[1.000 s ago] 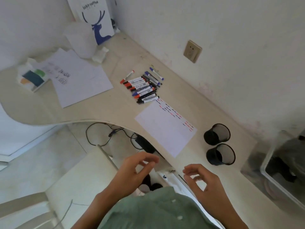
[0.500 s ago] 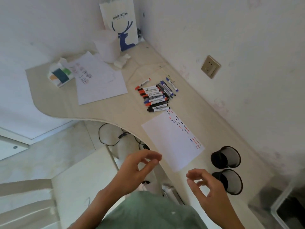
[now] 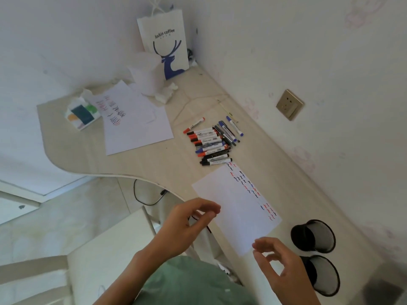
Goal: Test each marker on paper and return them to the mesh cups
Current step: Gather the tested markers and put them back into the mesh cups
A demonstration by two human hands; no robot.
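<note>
Markers (image 3: 212, 142) lie in a loose pile on the desk just beyond the far end of the test paper (image 3: 236, 208), which already carries rows of red, blue and black squiggles. Two mesh cups (image 3: 312, 238) stand beside the paper's near end and look empty, so returning the markers seems wholly left. I count roughly seventeen markers, though they overlap. Left hand (image 3: 187, 225) and right hand (image 3: 277, 265) hover near the paper's near end, fingers loosely curled, holding nothing.
</note>
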